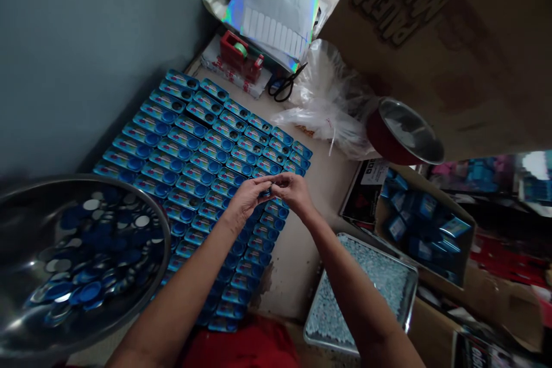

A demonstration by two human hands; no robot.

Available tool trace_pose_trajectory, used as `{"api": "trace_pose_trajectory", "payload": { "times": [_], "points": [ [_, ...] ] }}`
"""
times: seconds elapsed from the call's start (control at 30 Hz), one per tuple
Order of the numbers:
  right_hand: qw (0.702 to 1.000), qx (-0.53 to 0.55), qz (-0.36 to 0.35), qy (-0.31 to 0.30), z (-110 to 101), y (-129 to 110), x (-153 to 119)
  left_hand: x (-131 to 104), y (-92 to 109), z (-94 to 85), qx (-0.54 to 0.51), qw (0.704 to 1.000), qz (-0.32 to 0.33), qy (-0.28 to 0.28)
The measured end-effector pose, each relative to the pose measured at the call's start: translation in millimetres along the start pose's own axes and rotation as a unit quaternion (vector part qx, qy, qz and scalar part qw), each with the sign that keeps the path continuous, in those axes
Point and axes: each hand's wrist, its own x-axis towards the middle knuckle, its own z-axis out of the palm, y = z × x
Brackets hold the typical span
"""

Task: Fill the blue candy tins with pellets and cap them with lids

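My left hand and my right hand meet above the rows of small blue packs. Between their fingertips is a small dark blue, round-looking piece, partly hidden; it resembles the lids in the bowl. Both hands are closed on it. Beneath them the blue printed packs lie side by side in slanting rows. Many carry a round blue disc at one end, while several at the far side show a dark round spot there. At the left, a large metal bowl holds many loose blue and silver round lids.
Right of my arms stands a metal tray of small pale blue pieces. Beyond are an open carton of blue packs, a red bowl and a large cardboard box. Scissors, a red tape dispenser and plastic bags lie at the back.
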Motion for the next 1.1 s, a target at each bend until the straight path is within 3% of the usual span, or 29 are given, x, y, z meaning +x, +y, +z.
{"api": "trace_pose_trajectory", "payload": {
  "times": [0.23,0.37,0.5,0.67,0.83,1.03,1.1],
  "points": [
    [0.979,0.180,0.036,-0.084,-16,1,-7,-6,7,-10.1,0.001,0.999,-0.038,-0.013],
    [0.979,0.191,0.051,-0.057,-22,8,-3,-10,7,-14.0,-0.044,0.998,-0.043,-0.006],
    [0.997,0.013,0.031,0.074,-28,7,25,-11,8,-12.9,-0.098,0.993,-0.041,0.044],
    [0.953,-0.263,-0.028,0.149,-38,-23,66,-8,17,-9.9,-0.128,0.990,-0.016,0.064],
    [0.933,-0.342,0.004,0.109,-44,-42,91,-1,31,-12.9,-0.133,0.986,0.017,0.096],
    [0.896,-0.436,0.084,0.001,-47,-40,140,15,41,-11.6,-0.215,0.970,0.006,0.111],
    [0.893,-0.445,0.074,0.000,-49,-41,148,18,42,-9.7,-0.235,0.965,0.003,0.120]
  ]
}}
